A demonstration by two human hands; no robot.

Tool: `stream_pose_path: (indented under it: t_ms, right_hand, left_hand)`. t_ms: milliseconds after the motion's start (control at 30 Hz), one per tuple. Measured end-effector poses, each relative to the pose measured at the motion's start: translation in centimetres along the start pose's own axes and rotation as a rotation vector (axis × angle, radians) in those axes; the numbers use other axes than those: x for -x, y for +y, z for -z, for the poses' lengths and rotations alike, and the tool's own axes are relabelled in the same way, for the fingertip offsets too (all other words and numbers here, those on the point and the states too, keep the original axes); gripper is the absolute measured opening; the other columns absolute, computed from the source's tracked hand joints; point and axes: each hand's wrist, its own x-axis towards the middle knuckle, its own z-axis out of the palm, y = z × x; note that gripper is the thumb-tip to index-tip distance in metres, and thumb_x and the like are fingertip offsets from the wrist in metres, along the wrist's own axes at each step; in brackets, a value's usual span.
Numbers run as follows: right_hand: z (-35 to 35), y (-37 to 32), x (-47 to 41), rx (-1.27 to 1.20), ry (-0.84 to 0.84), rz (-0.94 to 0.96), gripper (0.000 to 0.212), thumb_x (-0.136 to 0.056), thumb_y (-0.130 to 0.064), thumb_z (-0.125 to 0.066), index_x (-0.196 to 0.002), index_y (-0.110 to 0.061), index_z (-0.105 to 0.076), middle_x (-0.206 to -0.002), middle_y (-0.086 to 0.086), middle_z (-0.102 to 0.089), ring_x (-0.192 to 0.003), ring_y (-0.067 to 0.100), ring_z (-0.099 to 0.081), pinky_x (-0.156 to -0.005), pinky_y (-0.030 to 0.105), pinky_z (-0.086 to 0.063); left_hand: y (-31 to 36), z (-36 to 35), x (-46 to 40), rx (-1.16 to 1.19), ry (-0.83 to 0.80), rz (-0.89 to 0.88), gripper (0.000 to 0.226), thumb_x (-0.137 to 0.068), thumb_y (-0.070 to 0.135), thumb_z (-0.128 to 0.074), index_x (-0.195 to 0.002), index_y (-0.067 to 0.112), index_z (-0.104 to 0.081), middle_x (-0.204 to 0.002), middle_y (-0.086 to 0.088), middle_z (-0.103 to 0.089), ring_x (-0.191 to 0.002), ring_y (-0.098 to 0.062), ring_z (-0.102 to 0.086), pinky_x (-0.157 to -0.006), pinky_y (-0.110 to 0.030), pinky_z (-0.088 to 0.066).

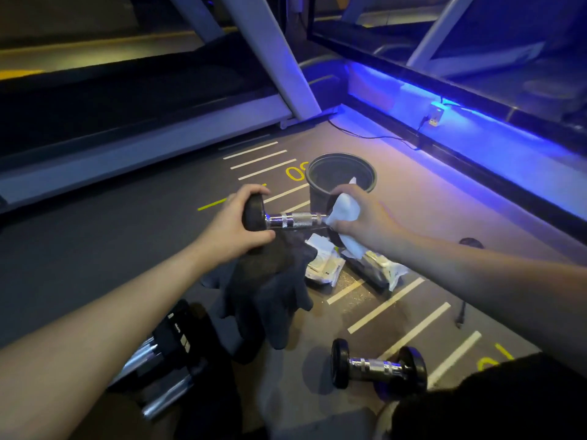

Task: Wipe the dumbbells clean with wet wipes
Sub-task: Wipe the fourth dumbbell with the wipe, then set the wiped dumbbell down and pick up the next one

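One dumbbell (pixel 286 219) is being gripped by the left hand (pixel 233 223) while its end is being wiped with a wipe (pixel 344 211) clutched in the right hand (pixel 365 217); a second dumbbell (pixel 378 365) is lying on the floor (pixel 95 249), seemingly waiting.

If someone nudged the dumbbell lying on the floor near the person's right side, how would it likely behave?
The floor dumbbell would probably roll, since it rests on round black end weights. It likely feels heavy for its size, judging by the chrome metal handle. Its knurled middle should give a secure grip.

place: gym | cues: treadmill frame (pixel 158 147); dumbbell (pixel 378 365) on marked rubber floor (pixel 413 217); blue strip lighting (pixel 476 122)
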Motion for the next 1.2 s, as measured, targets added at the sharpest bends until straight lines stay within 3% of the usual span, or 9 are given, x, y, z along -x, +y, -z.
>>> stream_pose_path:
  t_ms: [100, 267, 433, 567, 633, 733, 900, 1067, 1200]
  right_hand:
    - [2.5, 2.2, 1.9, 0.011, 0.038, 0.023, 0.054, -0.078, 0.001, -0.075, -0.126, -0.013, -0.054, -0.118, -0.001, -0.054, -0.099, 0.003, -0.047, -0.073, -0.004, -0.032]
    - [5.1, 6.8, 4.8, 0.085, 0.061, -0.107, 0.057, -0.077, 0.001, -0.07, -0.126, -0.02, -0.053, -0.112, 0.001, -0.058, -0.093, 0.021, -0.054, -0.063, 0.017, -0.036]
    - [5.8, 12.2, 6.9, 0.168, 0.041, -0.249, 0.057, -0.075, -0.01, -0.072, -0.125, -0.03, -0.054, -0.106, 0.008, -0.063, -0.089, 0.027, -0.059, -0.068, 0.031, -0.044]
    - [4.2, 16.5, 8.2, 0.14, 0.014, -0.415, 0.05, -0.076, -0.012, -0.07, -0.12, -0.032, -0.056, -0.093, 0.012, -0.065, -0.076, 0.029, -0.064, -0.061, 0.033, -0.05]
    - [3.3, 18.8, 8.5, 0.126, -0.018, -0.461, 0.045, -0.077, -0.014, -0.07, -0.115, -0.035, -0.055, -0.094, 0.014, -0.066, -0.073, 0.03, -0.066, -0.06, 0.033, -0.054]
    - [2.2, 21.9, 8.2, 0.154, -0.078, -0.501, 0.035, -0.081, -0.009, -0.066, -0.112, -0.023, -0.058, -0.084, 0.008, -0.063, -0.056, 0.017, -0.063, -0.045, 0.018, -0.044]
    - [-0.4, 25.6, 7.2, 0.229, -0.203, -0.531, 0.045, -0.078, -0.022, -0.072, -0.12, -0.025, -0.057, -0.108, 0.012, -0.066, -0.097, 0.03, -0.063, -0.07, 0.026, -0.038]
    - [-2.0, 27.8, 6.5, 0.264, -0.261, -0.546, 0.053, -0.076, -0.021, -0.072, -0.126, -0.025, -0.055, -0.112, 0.015, -0.063, -0.102, 0.032, -0.061, -0.071, 0.025, -0.036]
    - [-1.8, 28.9, 5.9, 0.313, -0.307, -0.526, 0.056, -0.073, -0.018, -0.071, -0.126, -0.024, -0.054, -0.111, 0.015, -0.061, -0.101, 0.034, -0.06, -0.072, 0.029, -0.039]
  left_hand:
    - [1.2, -3.4, -1.1, -0.041, -0.08, -0.055, 0.067, -0.063, 0.032, -0.075, -0.125, 0.036, -0.051, -0.114, 0.004, -0.053, -0.097, -0.011, -0.051, -0.09, -0.032, -0.045]
    - [1.6, -10.0, -1.9, -0.051, -0.203, -0.048, 0.06, -0.06, 0.036, -0.073, -0.114, 0.045, -0.05, -0.126, -0.001, -0.058, -0.116, -0.017, -0.057, -0.105, -0.035, -0.045]
    - [0.2, -16.8, -2.7, -0.031, -0.279, 0.028, 0.056, -0.063, 0.026, -0.074, -0.111, 0.039, -0.049, -0.121, -0.007, -0.057, -0.105, -0.021, -0.06, -0.094, -0.03, -0.05]
    - [-1.7, -21.6, -3.0, -0.048, -0.339, 0.104, 0.055, -0.072, 0.004, -0.071, -0.121, 0.021, -0.051, -0.1, 0.0, -0.052, -0.081, -0.011, -0.053, -0.066, -0.009, -0.039]
    - [-3.3, -23.8, -3.0, -0.055, -0.352, 0.127, 0.06, -0.065, 0.013, -0.067, -0.124, 0.017, -0.054, -0.104, -0.003, -0.053, -0.089, -0.019, -0.055, -0.075, -0.016, -0.044]
    - [-5.3, -26.4, -2.8, -0.067, -0.366, 0.198, 0.059, -0.067, 0.013, -0.067, -0.122, 0.027, -0.054, -0.119, -0.008, -0.053, -0.099, -0.02, -0.055, -0.084, -0.027, -0.044]
    - [-9.3, -29.6, -2.8, -0.105, -0.365, 0.248, 0.058, -0.075, -0.005, -0.068, -0.128, 0.016, -0.058, -0.119, -0.01, -0.047, -0.101, -0.021, -0.052, -0.076, -0.018, -0.033]
    - [-12.4, -31.1, -2.7, -0.103, -0.336, 0.263, 0.056, -0.07, -0.012, -0.068, -0.121, 0.01, -0.061, -0.124, -0.016, -0.05, -0.108, -0.026, -0.054, -0.08, -0.004, -0.034]
    - [-13.9, -30.5, -3.0, -0.05, -0.356, 0.298, 0.057, -0.074, -0.007, -0.072, -0.127, 0.008, -0.059, -0.132, -0.015, -0.052, -0.124, -0.026, -0.051, -0.095, -0.011, -0.031]
